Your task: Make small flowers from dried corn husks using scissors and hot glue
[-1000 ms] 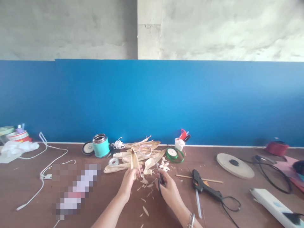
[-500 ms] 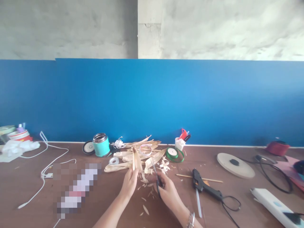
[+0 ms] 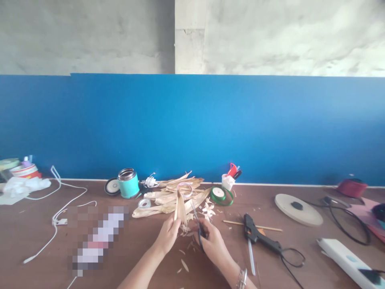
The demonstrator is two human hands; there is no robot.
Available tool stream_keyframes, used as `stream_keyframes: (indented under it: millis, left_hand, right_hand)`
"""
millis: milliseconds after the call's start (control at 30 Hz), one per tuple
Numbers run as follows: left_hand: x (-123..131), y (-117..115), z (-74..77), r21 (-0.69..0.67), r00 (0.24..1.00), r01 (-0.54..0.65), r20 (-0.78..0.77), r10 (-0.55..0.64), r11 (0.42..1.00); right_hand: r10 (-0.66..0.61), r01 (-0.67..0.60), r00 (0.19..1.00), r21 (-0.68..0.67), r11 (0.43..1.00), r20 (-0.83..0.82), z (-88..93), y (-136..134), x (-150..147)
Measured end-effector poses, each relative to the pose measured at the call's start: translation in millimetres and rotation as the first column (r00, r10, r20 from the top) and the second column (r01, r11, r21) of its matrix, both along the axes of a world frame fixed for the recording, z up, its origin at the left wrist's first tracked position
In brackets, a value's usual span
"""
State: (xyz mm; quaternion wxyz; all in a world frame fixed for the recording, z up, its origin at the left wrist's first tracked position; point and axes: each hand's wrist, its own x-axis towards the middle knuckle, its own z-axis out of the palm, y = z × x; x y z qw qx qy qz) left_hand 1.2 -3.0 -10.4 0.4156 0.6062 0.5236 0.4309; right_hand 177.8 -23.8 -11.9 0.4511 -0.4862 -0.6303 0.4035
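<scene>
My left hand [image 3: 169, 235] is closed around the lower end of a dried corn husk [image 3: 180, 208], whose pointed tip stands up and away from me. In my right hand [image 3: 213, 242] is a pair of dark-handled scissors [image 3: 201, 229], with the blades pointing forward just right of the husk. The blades do not appear to touch it. Behind both hands lies a pile of dried husks [image 3: 164, 197]. Cut petal-shaped pieces [image 3: 208, 208] sit beyond the scissors, and small scraps [image 3: 184, 265] are scattered on the brown table between my forearms.
A green ribbon spool [image 3: 217, 194], a tape roll [image 3: 144, 203] and a turquoise jar [image 3: 128, 185] surround the pile. To the right are a hot glue gun [image 3: 261, 235], a wooden stick [image 3: 272, 228], a round turntable [image 3: 296, 214] and a power strip [image 3: 350, 261]. White cables [image 3: 57, 212] lie left.
My left hand has shifted a little to the right with the husk, bringing it nearer the scissors. The right hand has hardly moved.
</scene>
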Motion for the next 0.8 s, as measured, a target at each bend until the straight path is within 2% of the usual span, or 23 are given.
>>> stream_keyframes:
  millis: [167,433,800]
  left_hand:
    - [1,0,3.8,-0.036,0.999,-0.029,0.023,0.03,0.999]
    - [4,-2,-0.7,-0.015,0.996,0.058,0.062,-0.057,0.998]
    - [-1,8,-11.5,0.011,0.988,-0.074,0.134,0.072,0.997]
  right_hand:
    - [-0.008,0.008,1.0,-0.006,1.0,0.017,-1.0,2,0]
    - [-0.012,0.013,1.0,0.017,1.0,-0.002,-1.0,2,0]
    - [-0.024,0.024,0.999,0.013,1.0,0.023,-3.0,1,1]
